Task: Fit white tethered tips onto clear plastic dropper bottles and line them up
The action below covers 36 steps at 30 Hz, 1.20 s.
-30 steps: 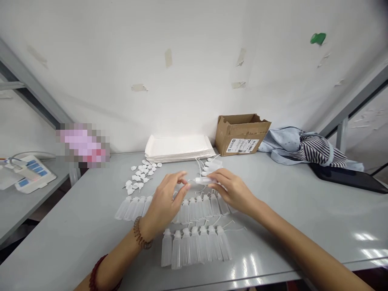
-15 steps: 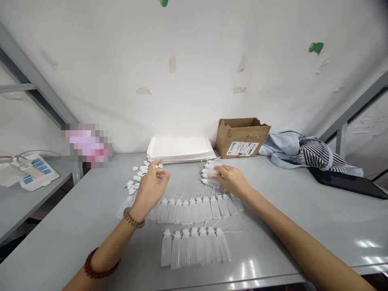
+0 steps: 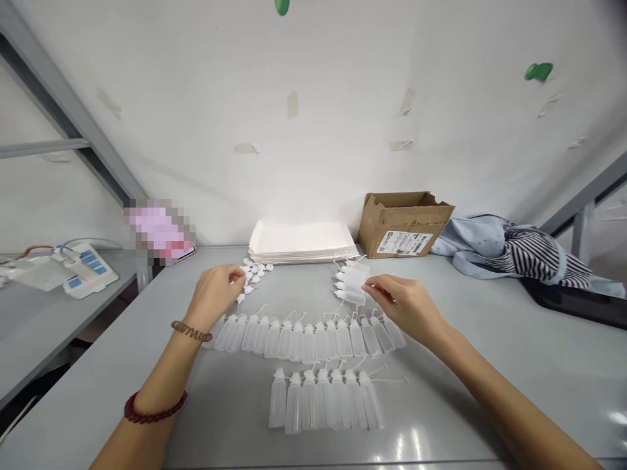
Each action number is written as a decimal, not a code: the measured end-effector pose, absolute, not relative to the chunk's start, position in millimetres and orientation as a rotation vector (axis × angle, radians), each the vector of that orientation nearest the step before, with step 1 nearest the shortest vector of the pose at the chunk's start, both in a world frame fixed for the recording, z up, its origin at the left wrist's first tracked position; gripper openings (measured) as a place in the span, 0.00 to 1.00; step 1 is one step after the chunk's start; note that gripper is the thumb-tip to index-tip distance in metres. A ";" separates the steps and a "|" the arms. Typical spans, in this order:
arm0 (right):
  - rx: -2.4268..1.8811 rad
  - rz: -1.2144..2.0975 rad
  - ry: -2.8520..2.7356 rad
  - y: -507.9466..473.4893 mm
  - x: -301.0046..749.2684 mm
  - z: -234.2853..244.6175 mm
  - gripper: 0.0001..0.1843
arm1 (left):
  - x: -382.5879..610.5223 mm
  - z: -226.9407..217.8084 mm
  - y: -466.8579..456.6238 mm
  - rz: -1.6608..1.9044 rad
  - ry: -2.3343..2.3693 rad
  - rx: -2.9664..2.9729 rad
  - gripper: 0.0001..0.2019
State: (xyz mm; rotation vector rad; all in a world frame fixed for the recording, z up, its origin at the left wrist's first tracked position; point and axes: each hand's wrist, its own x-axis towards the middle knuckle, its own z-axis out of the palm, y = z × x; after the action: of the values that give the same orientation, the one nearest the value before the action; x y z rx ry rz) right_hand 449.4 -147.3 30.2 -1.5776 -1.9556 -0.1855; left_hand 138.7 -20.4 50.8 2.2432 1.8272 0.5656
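Observation:
My left hand [image 3: 215, 294] is at the left, over the edge of a pile of small white pointed caps [image 3: 255, 269]. Its fingers are curled together at the caps, and whatever is between them is hidden. My right hand [image 3: 404, 300] has its fingertips closed at the base of a translucent squeeze bottle [image 3: 351, 287] in a short stack of such bottles lying sideways. Closer to me lies a long curved row of similar bottles [image 3: 308, 341] with thin white tails at their necks. A shorter row of bottles [image 3: 323, 399] lies in front of it.
A stack of white envelopes [image 3: 304, 241] lies against the wall. Beside it stands an opened cardboard box [image 3: 404, 225]. Light blue cloth [image 3: 470, 238] and a black tray-like object [image 3: 573, 303] are at the right. A white device with blue labels [image 3: 91, 271] sits on the left-hand table.
My left hand has moved left and its fingers have closed at the caps. My right hand has drawn back slightly to the bottles' bases. The view has shifted a little left.

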 end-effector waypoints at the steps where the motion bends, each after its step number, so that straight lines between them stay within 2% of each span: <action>1: -1.558 -0.182 -1.953 -147.5 449.5 30.8 0.14 | 137.4 48.4 -19.0 0.499 1.826 2.273 0.11; 12: -1.523 -0.121 -1.974 -149.5 447.4 37.3 0.16 | 145.2 34.4 -19.6 0.085 1.807 2.431 0.10; 20: -1.291 0.421 -2.180 -191.0 423.2 53.1 0.10 | 147.9 35.0 -23.3 0.018 1.877 2.421 0.09; 22: -1.289 0.462 -2.255 -204.3 420.5 48.4 0.13 | 148.7 35.2 -24.0 0.016 1.888 2.415 0.09; 25: -1.280 0.440 -2.322 -221.0 419.6 39.2 0.27 | 150.0 35.6 -25.2 0.023 1.887 2.417 0.09; 27: -1.292 0.388 -2.355 -228.7 419.5 33.3 0.33 | 150.6 35.7 -25.9 0.035 1.884 2.419 0.09; 36: -1.346 0.195 -2.368 -240.1 420.5 21.5 0.30 | 152.0 35.4 -28.7 0.133 1.847 2.403 0.09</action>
State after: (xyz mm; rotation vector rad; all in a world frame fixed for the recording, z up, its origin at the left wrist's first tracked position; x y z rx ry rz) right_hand 420.5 -240.1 21.5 -1.3459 -2.3681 0.1953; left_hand 152.0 -28.7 35.4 2.4029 1.8467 0.1328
